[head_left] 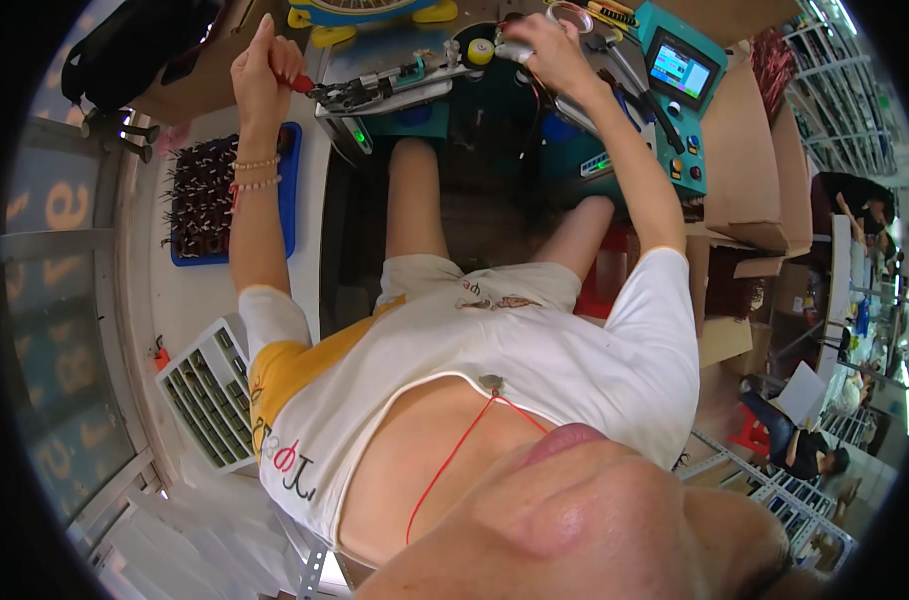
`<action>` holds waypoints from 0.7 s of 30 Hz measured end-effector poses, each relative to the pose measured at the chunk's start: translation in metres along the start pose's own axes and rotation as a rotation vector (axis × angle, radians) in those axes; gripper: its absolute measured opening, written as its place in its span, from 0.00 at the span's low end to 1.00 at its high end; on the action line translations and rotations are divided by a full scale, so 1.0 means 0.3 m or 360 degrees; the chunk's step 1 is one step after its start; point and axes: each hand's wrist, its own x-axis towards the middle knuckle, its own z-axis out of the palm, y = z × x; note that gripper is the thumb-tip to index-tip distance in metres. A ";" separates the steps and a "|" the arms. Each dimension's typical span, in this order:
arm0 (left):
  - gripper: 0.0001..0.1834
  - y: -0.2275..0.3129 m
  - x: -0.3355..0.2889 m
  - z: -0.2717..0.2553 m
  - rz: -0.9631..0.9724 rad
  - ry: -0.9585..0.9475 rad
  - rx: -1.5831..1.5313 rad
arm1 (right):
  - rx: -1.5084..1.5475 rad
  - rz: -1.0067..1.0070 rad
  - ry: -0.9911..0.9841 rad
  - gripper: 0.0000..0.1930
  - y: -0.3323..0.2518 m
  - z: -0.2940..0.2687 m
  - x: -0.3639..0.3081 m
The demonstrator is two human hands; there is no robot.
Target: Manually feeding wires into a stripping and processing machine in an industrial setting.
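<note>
My left hand (264, 78) is raised at the upper left, its fingers curled round a red handle (301, 84). Beside that handle is a metal clamp mechanism (359, 92) of a teal bench machine (404, 122). At the upper middle my right hand (549, 58) is closed, fingertips pressed together near a yellow-green roller (480, 51). What it pinches is too small and partly hidden to name. A blue tray (290, 190) full of small dark parts with thin wire ends (202, 195) stands by my left forearm.
At the right, a teal control box with a lit screen (682, 70) has several buttons. Open cardboard boxes (739, 150) stand beyond it. A white rack with dark slots (209, 395) lies at my left. Other people (799, 450) are farther off at the right.
</note>
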 end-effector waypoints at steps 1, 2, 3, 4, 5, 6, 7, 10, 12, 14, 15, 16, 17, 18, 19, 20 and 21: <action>0.30 -0.005 -0.013 0.010 -0.0027 0.0030 -0.0061 | -0.0036 -0.0002 0.0015 0.16 -0.010 0.015 -0.014; 0.31 -0.011 -0.011 0.014 -0.0046 0.0060 -0.0120 | -0.0049 0.0062 -0.0074 0.15 -0.023 0.027 -0.044; 0.31 -0.017 -0.001 0.015 -0.0042 0.0055 -0.0122 | -0.0053 0.0064 -0.0070 0.15 -0.024 0.039 -0.048; 0.31 -0.023 0.009 0.018 -0.0002 0.0045 -0.0134 | -0.0016 0.0050 -0.0003 0.16 -0.024 0.050 -0.052; 0.31 -0.026 0.011 0.017 0.0038 0.0038 -0.0144 | 0.0025 0.0034 0.0063 0.18 -0.028 0.056 -0.056; 0.31 -0.032 0.015 0.021 0.0038 0.0033 -0.0141 | 0.0026 0.0038 0.0068 0.18 -0.021 0.055 -0.057; 0.31 -0.039 0.021 0.031 0.0054 0.0000 -0.0105 | 0.0022 0.0043 0.0037 0.18 -0.008 0.050 -0.059; 0.29 -0.070 0.032 0.064 0.0124 -0.0028 0.0418 | 0.0213 0.0122 -0.0016 0.18 -0.022 -0.009 -0.061; 0.23 -0.131 0.043 0.108 0.0019 -0.0101 0.0763 | 0.0371 0.0116 0.0228 0.20 -0.005 -0.055 -0.072; 0.12 -0.233 0.036 0.238 0.0692 -0.0301 0.1463 | 0.0512 0.0143 0.0395 0.20 0.054 -0.125 -0.108; 0.06 -0.286 0.007 0.306 0.1000 -0.0190 0.1588 | 0.0377 -0.0040 0.0488 0.21 0.058 -0.160 -0.134; 0.07 -0.298 -0.025 0.361 0.1372 -0.0162 0.1708 | 0.0383 -0.0029 0.0413 0.22 0.045 -0.176 -0.187; 0.09 -0.330 -0.087 0.419 0.1311 -0.0096 0.1561 | 0.0384 -0.0033 0.0354 0.22 0.031 -0.179 -0.218; 0.09 -0.345 -0.161 0.492 0.1137 -0.0041 0.1304 | 0.0221 -0.0011 0.0179 0.23 0.027 -0.164 -0.265; 0.06 -0.374 -0.234 0.539 0.0865 0.0001 0.1069 | 0.0192 -0.0125 0.0159 0.25 -0.007 -0.158 -0.293; 0.06 -0.400 -0.304 0.593 0.0379 0.0034 0.0862 | 0.0155 -0.0235 0.0138 0.27 -0.026 -0.148 -0.310; 0.10 -0.455 -0.345 0.624 -0.0190 -0.0036 0.0553 | 0.0103 -0.0348 0.0166 0.25 -0.015 -0.113 -0.333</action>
